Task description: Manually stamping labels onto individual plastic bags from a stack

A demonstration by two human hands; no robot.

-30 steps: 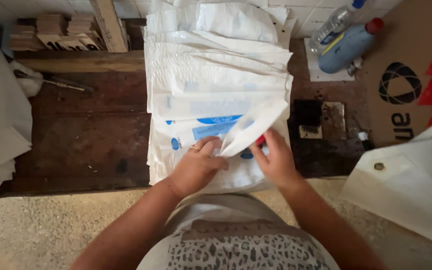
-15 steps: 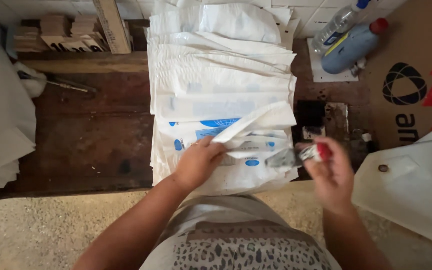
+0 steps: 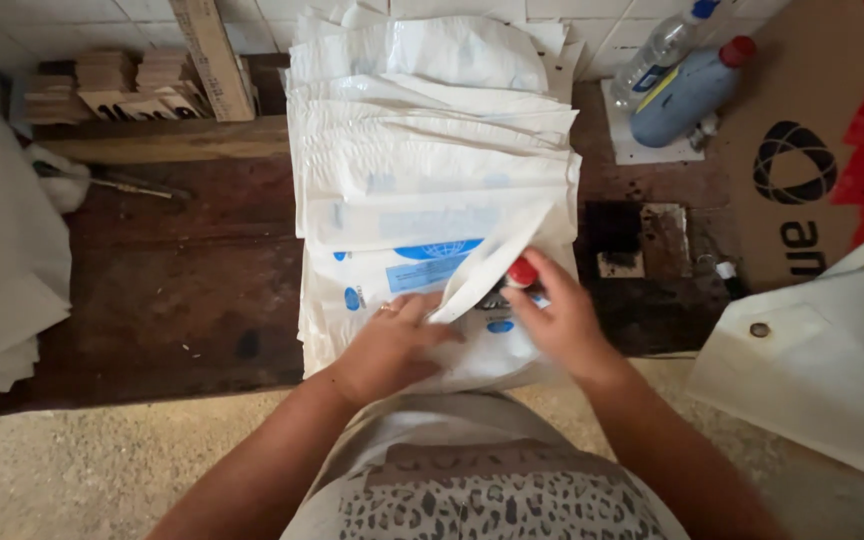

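The person stands at a dark wooden surface (image 3: 162, 290) with a pile of white bags (image 3: 432, 160) laid out on it, each one overlapping the next. The left hand (image 3: 392, 345) lies flat and open on the nearest bag, at the near end of the pile, and pins down the base of a folded-up white flap (image 3: 497, 265). The right hand (image 3: 562, 320) is closed around a small tool with a red cap (image 3: 522, 272), and it is pressed right against the flap. Half a second ago that hand was off to the right of the pile, away from the bags, holding the little red-capped thing in the air. Now it has come back in, and the red cap touches the flap. So it looks like the person is working on the flap of this bag again, perhaps gluing or marking it. It is too blurry to tell exactly what the tool is. Right of the pile, at the far edge, lie a blue bottle (image 3: 687, 95) and a clear bottle (image 3: 657, 50). A brown cardboard box (image 3: 802, 150) stands further right of the pile.
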